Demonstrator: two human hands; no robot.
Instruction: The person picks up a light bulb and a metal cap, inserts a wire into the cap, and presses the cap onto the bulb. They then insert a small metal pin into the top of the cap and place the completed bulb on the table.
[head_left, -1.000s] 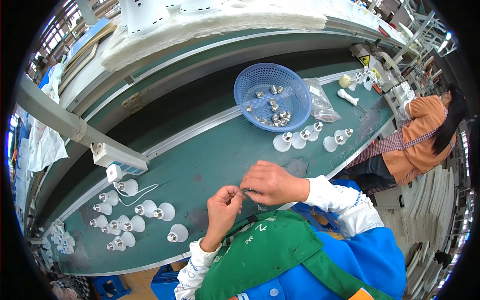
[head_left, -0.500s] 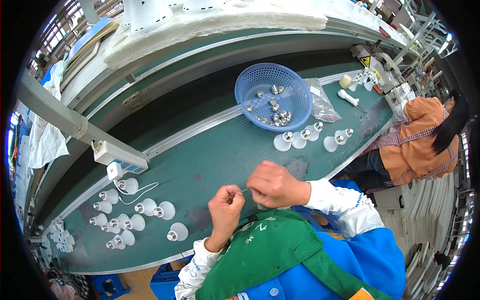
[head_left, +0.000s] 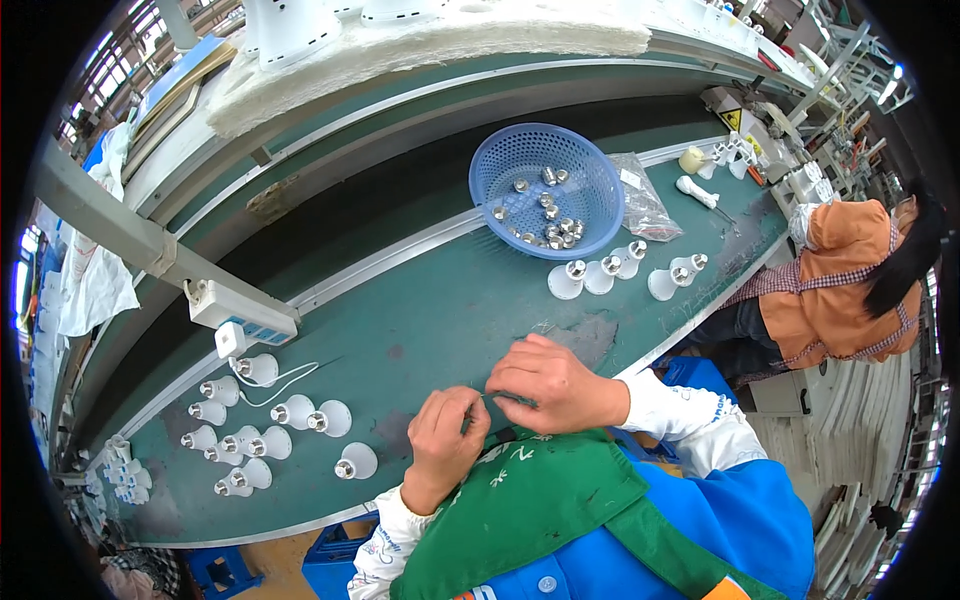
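Note:
Close to my body at the bench's near edge, my left hand [head_left: 446,437] and my right hand [head_left: 556,384] are held with fingertips almost meeting. Both are closed in a pinch; whatever lies between the fingers is too small to make out. Left of them a white bulb with a metal screw base [head_left: 356,461] lies on the green bench [head_left: 450,330], and several more bulbs [head_left: 270,442] are grouped farther left. Beyond my right hand, other bulbs [head_left: 600,278] stand in front of a blue perforated basket [head_left: 478,190] with small metal caps [head_left: 560,236] in it.
A clear plastic bag [head_left: 648,205] lies beside the basket, with a white-handled tool [head_left: 697,191] to its right. At left, a power strip [head_left: 240,312] is fixed to a post and carries a white plug and cable. A person in orange [head_left: 850,285] works at the right.
My hands have come down slightly toward my body, and the fingers of my right hand have loosened from a fist into a pinch. The thin strand between my hands no longer shows clearly.

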